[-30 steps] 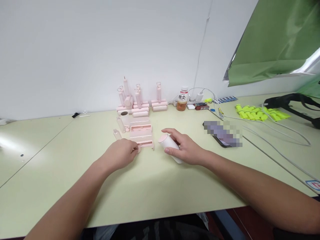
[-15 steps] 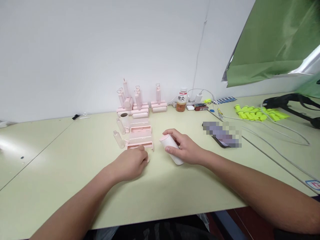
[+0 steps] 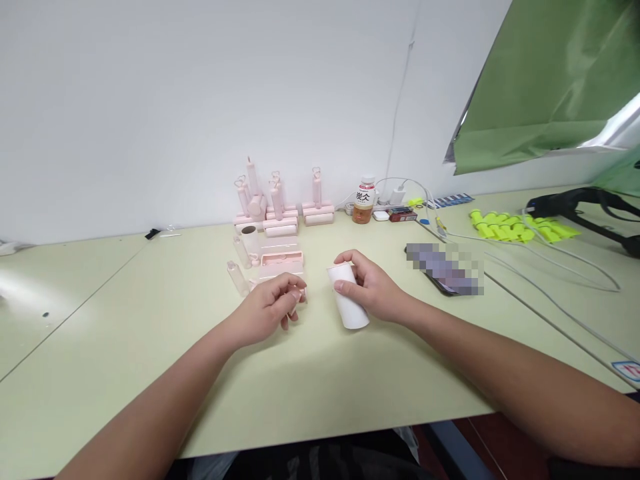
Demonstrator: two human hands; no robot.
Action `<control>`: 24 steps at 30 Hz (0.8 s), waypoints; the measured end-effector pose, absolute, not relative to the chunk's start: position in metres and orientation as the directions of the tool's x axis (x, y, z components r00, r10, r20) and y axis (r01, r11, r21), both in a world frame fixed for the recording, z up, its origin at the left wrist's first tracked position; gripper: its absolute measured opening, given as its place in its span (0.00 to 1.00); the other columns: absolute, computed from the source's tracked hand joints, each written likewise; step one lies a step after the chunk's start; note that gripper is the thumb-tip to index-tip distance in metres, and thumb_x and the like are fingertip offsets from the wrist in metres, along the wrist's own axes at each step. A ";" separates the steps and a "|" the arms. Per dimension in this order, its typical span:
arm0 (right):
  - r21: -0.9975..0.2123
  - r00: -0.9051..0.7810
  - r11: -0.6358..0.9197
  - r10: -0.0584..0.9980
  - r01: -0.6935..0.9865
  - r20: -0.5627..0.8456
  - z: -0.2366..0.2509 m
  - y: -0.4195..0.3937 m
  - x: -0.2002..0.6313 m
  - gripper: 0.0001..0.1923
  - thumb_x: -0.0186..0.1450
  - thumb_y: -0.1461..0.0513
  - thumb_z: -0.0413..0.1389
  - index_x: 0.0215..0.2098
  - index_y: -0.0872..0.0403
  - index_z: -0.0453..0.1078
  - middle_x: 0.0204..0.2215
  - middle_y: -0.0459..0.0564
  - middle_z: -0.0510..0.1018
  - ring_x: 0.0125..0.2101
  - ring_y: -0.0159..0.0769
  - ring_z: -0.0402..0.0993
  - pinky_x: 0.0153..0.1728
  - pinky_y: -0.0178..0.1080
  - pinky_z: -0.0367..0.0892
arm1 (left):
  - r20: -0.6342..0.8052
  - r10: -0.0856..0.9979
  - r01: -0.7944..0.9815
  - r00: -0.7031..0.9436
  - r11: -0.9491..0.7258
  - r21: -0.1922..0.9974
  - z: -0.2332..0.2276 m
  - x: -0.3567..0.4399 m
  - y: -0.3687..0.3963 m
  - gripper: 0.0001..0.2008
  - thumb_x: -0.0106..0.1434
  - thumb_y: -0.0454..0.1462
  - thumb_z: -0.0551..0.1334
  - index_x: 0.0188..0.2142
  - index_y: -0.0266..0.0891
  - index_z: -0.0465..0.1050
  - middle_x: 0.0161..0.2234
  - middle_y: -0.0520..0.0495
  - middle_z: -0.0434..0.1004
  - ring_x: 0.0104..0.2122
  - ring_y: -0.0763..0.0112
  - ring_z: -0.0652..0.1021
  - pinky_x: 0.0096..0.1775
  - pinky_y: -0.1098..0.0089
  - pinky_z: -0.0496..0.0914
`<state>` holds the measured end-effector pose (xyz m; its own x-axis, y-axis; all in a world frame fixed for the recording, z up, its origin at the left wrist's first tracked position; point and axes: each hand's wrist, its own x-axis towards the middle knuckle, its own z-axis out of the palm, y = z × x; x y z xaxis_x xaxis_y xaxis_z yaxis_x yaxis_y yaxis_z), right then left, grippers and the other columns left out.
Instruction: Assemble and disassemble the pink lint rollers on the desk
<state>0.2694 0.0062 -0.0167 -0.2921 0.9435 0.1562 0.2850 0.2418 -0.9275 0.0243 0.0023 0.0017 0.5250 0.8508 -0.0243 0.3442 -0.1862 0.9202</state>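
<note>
Smooth green table; right hand grips white paper cylinder.

Head camera — looking forward-down, close over the table.

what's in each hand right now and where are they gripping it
The right hand grips the white roll around its upper end. The left hand pinches a small pink piece at its fingertips.

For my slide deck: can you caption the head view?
Right hand holds a white roll while left hand pinches a small pink part above a pale green table.
</note>
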 end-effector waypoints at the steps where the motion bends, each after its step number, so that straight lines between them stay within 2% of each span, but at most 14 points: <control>1: -0.937 -0.285 0.232 0.946 0.261 0.155 -0.017 0.007 0.269 0.21 0.61 0.51 0.60 0.46 0.50 0.59 0.27 0.41 0.68 0.25 0.30 0.66 0.23 0.32 0.62 | -0.038 0.855 0.307 0.518 -0.144 0.941 0.001 0.025 0.003 0.15 0.66 0.47 0.55 0.44 0.41 0.70 0.39 0.47 0.74 0.29 0.71 0.76 0.28 0.69 0.73; 4: -0.966 -0.257 0.190 0.956 0.175 0.142 -0.016 0.008 0.267 0.19 0.61 0.53 0.60 0.43 0.50 0.59 0.26 0.40 0.68 0.23 0.29 0.65 0.20 0.30 0.61 | -0.052 0.876 0.222 0.479 -0.063 0.973 0.000 0.027 0.006 0.14 0.63 0.47 0.59 0.37 0.38 0.72 0.34 0.47 0.75 0.29 0.71 0.76 0.29 0.69 0.74; 6: -0.981 -0.233 0.149 0.965 0.123 0.118 -0.015 0.008 0.267 0.19 0.60 0.52 0.60 0.44 0.50 0.59 0.25 0.39 0.67 0.21 0.28 0.64 0.17 0.30 0.60 | -0.044 0.895 0.150 0.444 -0.026 0.988 -0.001 0.027 0.008 0.13 0.60 0.45 0.64 0.30 0.37 0.69 0.33 0.47 0.75 0.31 0.69 0.78 0.30 0.69 0.75; 8: -0.992 -0.215 0.108 0.972 0.059 0.093 -0.014 0.008 0.267 0.22 0.60 0.52 0.61 0.47 0.49 0.60 0.26 0.40 0.68 0.20 0.29 0.67 0.15 0.32 0.64 | -0.027 0.908 0.088 0.417 -0.011 0.996 -0.002 0.027 0.009 0.15 0.57 0.42 0.67 0.25 0.36 0.65 0.35 0.46 0.76 0.34 0.66 0.79 0.31 0.69 0.75; 10: -0.998 -0.209 0.067 0.976 -0.017 0.069 -0.012 0.009 0.267 0.24 0.59 0.53 0.62 0.50 0.49 0.62 0.29 0.41 0.70 0.21 0.31 0.71 0.18 0.36 0.71 | -0.008 0.915 0.055 0.403 -0.016 0.998 -0.003 0.027 0.009 0.17 0.56 0.41 0.68 0.22 0.36 0.62 0.36 0.44 0.77 0.37 0.63 0.80 0.32 0.69 0.75; 13: -0.992 -0.206 0.004 0.978 -0.125 0.030 -0.011 0.009 0.268 0.22 0.58 0.54 0.63 0.47 0.50 0.64 0.30 0.42 0.71 0.22 0.30 0.74 0.25 0.40 0.77 | 0.024 0.934 0.018 0.356 -0.033 0.999 -0.002 0.028 0.008 0.18 0.56 0.42 0.68 0.22 0.36 0.62 0.38 0.42 0.79 0.39 0.60 0.81 0.34 0.66 0.77; 18: -0.970 -0.230 -0.068 0.973 -0.232 -0.013 -0.011 0.009 0.268 0.20 0.56 0.56 0.66 0.38 0.51 0.61 0.30 0.41 0.73 0.23 0.31 0.77 0.30 0.40 0.78 | 0.110 0.951 -0.051 0.290 -0.100 0.994 -0.001 0.032 0.006 0.17 0.56 0.44 0.69 0.24 0.37 0.64 0.42 0.42 0.81 0.36 0.63 0.81 0.45 0.56 0.76; 24: -0.969 -0.272 -0.066 0.962 -0.238 0.001 -0.011 0.007 0.266 0.20 0.56 0.56 0.66 0.35 0.52 0.60 0.30 0.41 0.74 0.25 0.32 0.78 0.32 0.41 0.78 | 0.198 0.943 -0.064 0.268 -0.187 0.980 -0.005 0.032 0.007 0.18 0.58 0.45 0.67 0.24 0.37 0.64 0.43 0.44 0.79 0.42 0.63 0.79 0.48 0.57 0.74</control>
<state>0.2664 0.0070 -0.0111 -0.2717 0.9624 0.0008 -0.2379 -0.0664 -0.9690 0.0325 0.0074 -0.0047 0.2682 0.9428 0.1977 -0.0640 -0.1874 0.9802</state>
